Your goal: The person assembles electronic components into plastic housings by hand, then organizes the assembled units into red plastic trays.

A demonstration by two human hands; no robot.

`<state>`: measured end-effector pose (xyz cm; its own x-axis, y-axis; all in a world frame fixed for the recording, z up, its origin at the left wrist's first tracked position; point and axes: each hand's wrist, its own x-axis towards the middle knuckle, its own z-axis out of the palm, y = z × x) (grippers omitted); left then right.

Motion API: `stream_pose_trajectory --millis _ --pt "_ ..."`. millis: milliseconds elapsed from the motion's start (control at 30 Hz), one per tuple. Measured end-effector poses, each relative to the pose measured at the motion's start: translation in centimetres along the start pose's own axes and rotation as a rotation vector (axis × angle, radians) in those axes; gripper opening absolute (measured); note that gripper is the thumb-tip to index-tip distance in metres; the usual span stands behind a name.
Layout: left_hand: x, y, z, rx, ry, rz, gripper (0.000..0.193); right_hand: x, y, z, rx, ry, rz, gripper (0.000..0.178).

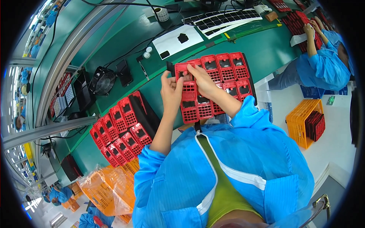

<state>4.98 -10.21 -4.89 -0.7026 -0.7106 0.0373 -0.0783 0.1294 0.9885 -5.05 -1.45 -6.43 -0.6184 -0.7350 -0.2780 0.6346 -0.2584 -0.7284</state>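
A red plastic handset housing (181, 69) with a window and a keypad grid is held at the upper left corner of a batch of similar housings (224, 68). My left hand (172, 90) grips its left edge with bent fingers. A small black piece (170, 68) sticks out beside my left fingertips; whether they pinch it is unclear. From the right, my right hand (203, 80) holds the same housing, thumb and fingers closed at its upper edge. The batch lies in rows on a black tray (249, 72), partly covered by my right forearm.
A second black tray (146, 110) of red housings (121, 125) lies left on the green bench (152, 85). Behind are a fan (102, 80), white sheets (176, 41) and a tape roll (162, 14). Orange crates (306, 121) stand right and lower left. A co-worker (323, 64) works at right.
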Motion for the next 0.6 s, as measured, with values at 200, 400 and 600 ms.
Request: stream_pose_trajectory --millis 200,400,600 --pt "3.4 -4.7 0.1 0.458 0.102 0.058 0.041 5.0 -2.5 -7.8 -1.823 0.06 -0.737 0.059" --pt "2.7 -5.3 3.1 0.685 0.131 0.208 0.047 4.9 -4.1 -7.3 -1.713 -0.032 -0.742 0.043" --pt "1.4 -0.8 4.2 0.314 0.022 0.192 0.038 1.7 -6.0 -2.5 -1.398 -0.092 -0.806 0.046"
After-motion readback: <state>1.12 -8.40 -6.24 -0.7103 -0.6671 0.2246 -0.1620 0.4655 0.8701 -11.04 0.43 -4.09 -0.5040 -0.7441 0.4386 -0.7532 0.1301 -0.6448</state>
